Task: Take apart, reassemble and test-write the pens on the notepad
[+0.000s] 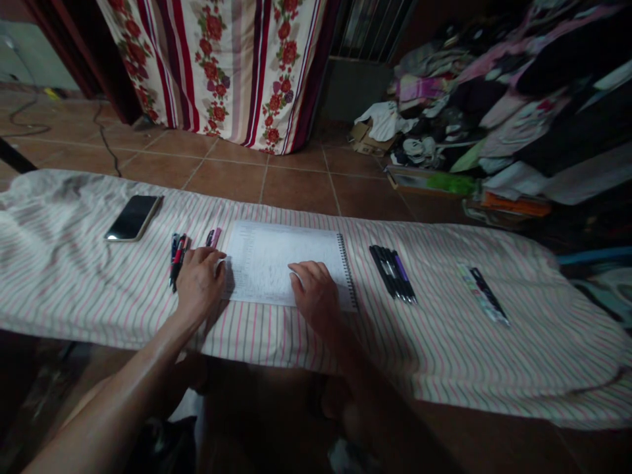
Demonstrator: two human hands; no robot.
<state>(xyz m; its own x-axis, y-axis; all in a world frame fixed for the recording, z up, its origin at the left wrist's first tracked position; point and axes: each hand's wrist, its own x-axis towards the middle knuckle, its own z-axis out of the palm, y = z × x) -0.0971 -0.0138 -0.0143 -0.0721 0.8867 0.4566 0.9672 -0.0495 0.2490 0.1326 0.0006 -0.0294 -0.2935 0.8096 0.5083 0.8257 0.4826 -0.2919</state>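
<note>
Shows a notebook (266,263) lying flat on the striped, cloth-covered tabletop (276,332), with a spiral (347,271) along its right edge and faint marks on the page, too blurred to read. Rests the right hand (316,293) on the lower right part of the notebook, with grip released and thumb parted from the bent fingers. Lays the left hand (200,276) at the left edge of the notebook, fingers bent; cannot tell whether slack in grip or pinching the paper. Has mixed pens (178,263) left of the notebook, close beside the left hand, in red, black and blue. Includes a pink pen (216,237) and a darker one (210,237) near the notebook's upper left edge. Has a phone (132,218) farther left of the notebook, screen up. Shows black pens (390,270) right of the notebook, side by side in a slanting row, with purple on one. Farther right of the notebook, shows a slim packet (484,295), also slanting. Beyond the notebook, past the tiled floor (296,184), shows a flowered curtain (212,66) and, to the right, heaped clothes (494,99).
</note>
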